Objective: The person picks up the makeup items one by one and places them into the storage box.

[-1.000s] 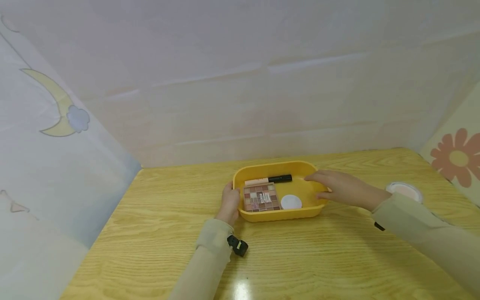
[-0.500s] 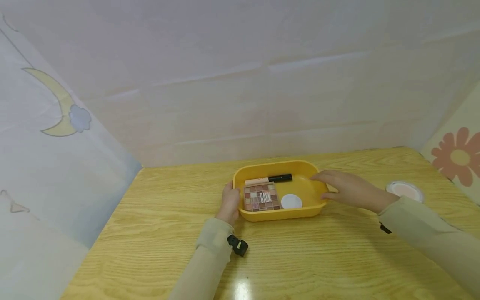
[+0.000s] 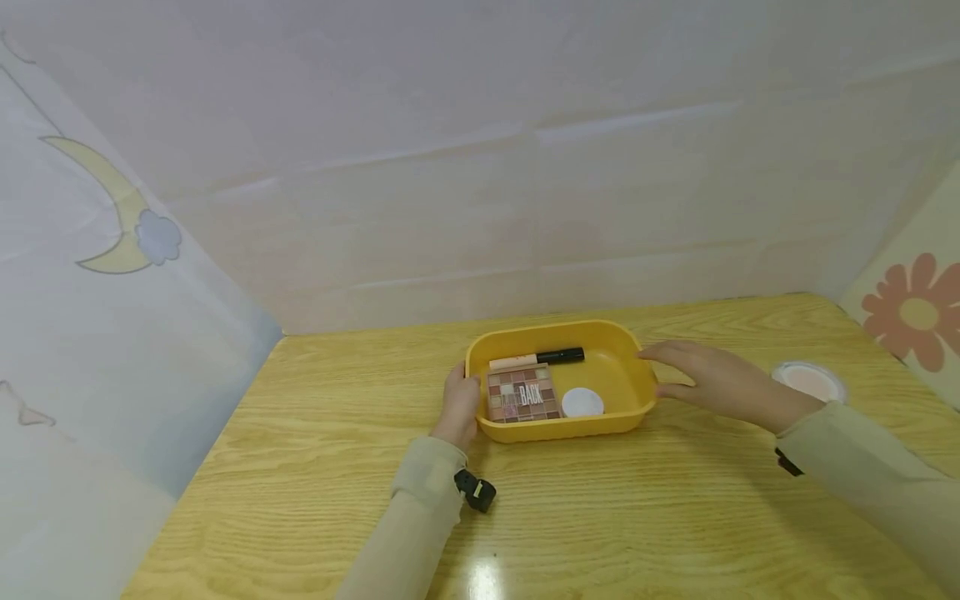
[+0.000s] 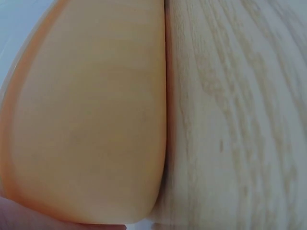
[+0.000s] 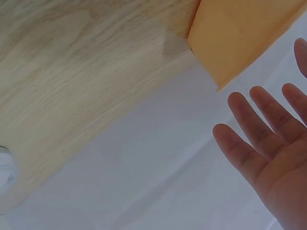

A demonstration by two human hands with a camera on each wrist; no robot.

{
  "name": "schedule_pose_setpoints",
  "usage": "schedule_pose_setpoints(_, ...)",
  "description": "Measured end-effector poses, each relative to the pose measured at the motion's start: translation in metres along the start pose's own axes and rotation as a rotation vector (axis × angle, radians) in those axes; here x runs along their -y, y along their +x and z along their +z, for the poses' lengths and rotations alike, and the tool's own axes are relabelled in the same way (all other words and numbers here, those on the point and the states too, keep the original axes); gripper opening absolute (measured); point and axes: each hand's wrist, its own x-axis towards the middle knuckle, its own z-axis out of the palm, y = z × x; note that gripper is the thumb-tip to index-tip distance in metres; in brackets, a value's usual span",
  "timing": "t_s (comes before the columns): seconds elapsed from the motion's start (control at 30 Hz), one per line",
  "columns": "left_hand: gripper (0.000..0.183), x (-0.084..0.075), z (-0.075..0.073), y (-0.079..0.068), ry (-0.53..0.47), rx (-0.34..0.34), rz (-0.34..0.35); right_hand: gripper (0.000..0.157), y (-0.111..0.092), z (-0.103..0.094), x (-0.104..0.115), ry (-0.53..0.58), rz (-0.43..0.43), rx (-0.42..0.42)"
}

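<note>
A yellow plastic basket (image 3: 570, 431) stands on the wooden table. My left hand (image 3: 458, 408) grips its left end, thumb at the rim; the left wrist view shows the basket's outer wall (image 4: 91, 105) and a sliver of finger (image 4: 43, 218). Inside lie an eyeshadow palette (image 3: 522, 394) lettered "BACK", a round white disc (image 3: 582, 403) and a slim cosmetic tube (image 3: 513, 362) with a black cap. Beside the right end is my right hand (image 3: 716, 383), fingers extended and holding nothing. In the right wrist view those fingers (image 5: 254, 127) are spread, apart from the basket (image 5: 240, 38).
A round, pale pink-and-white compact (image 3: 810, 382) lies on the table (image 3: 337, 442) to the right, behind the right forearm. A pale cloth wall (image 3: 450, 167) rises behind the table's back edge, with printed cloth at both sides.
My right hand has moved rightward, out from over the inside of the basket to beyond its right rim. The left hand, basket and its contents have stayed put.
</note>
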Motion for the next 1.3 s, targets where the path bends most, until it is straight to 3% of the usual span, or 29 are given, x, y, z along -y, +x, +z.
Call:
schedule_pose_setpoints(0.3, 0.047, -0.001, 0.000, 0.000, 0.001, 0.002, 0.000, 0.051, -0.010, -0.001, -0.005, 0.012, 0.047, 0.001)
schedule_pose_setpoints(1.3, 0.046, -0.002, 0.000, -0.002, -0.003, 0.006, -0.003, 0.051, -0.026, -0.001, -0.017, 0.001, 0.067, -0.018)
